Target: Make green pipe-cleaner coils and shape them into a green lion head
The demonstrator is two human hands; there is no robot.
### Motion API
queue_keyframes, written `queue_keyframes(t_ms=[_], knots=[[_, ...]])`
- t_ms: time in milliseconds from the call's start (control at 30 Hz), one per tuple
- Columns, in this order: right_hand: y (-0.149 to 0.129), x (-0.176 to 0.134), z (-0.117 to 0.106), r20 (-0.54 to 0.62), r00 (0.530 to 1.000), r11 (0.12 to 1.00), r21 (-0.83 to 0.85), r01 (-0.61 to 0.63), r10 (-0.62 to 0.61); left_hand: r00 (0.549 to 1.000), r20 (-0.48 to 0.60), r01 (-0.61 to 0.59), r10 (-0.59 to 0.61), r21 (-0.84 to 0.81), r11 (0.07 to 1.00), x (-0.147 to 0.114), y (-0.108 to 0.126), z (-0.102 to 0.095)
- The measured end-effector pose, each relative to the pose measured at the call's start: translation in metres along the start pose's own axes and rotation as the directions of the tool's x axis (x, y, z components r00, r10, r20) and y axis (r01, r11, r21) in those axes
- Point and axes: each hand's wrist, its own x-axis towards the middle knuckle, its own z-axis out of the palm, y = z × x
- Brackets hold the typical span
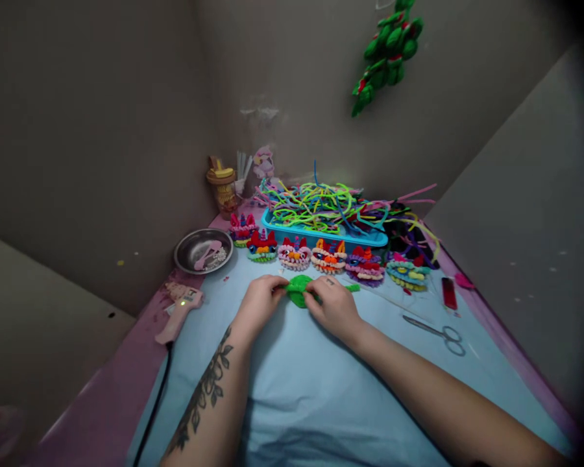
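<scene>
The green fuzzy disc sits in the middle of the head view, just above the blue cloth or on it – which of the two I cannot tell. A short green tail sticks out past the fingers at 3 o'clock. Other directions are also taken from the disc.

The left hand, at 9 o'clock, is nearly closed, thumb and forefinger pinching the disc's edge. The right hand, towards 4 o'clock, is partly curled, its thumb and fingers gripping the opposite edge.

From 11 round to 2 o'clock runs a row of six colourful fuzzy animal faces. Behind them, near 12 o'clock, a blue tray bears a tangle of bright fuzzy strips. A metal bowl with a pink item and small white pieces inside stands at 10 o'clock; a cup stands farther off at 11.

The pink glue gun lies between 8 and 9 o'clock, its black cord trailing towards 7. Scissors lie between 3 and 4, a small red box at 3. High at 1 o'clock – well apart – hangs a green cluster.
</scene>
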Motion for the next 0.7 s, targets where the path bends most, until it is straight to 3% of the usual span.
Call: queue_keyframes(t_ms=[133, 300, 700], knots=[[0.001, -0.001, 0.004, -0.003, 1.0, 0.999, 0.021, -0.025, 0.025, 0.992, 0.038, 0.115, -0.12, 0.111, 0.987, -0.002, 0.007, 0.001], [0.002, -0.002, 0.005, 0.02, 0.998, 0.994, 0.085, -0.067, 0.065, 0.984, 0.013, 0.171, -0.176, 0.183, 0.968, -0.001, 0.014, 0.005], [0.003, -0.002, 0.005, 0.019, 0.994, 0.978, 0.175, -0.113, 0.111, 0.981, -0.01, 0.191, -0.191, 0.152, 0.97, 0.001, 0.009, 0.012]])
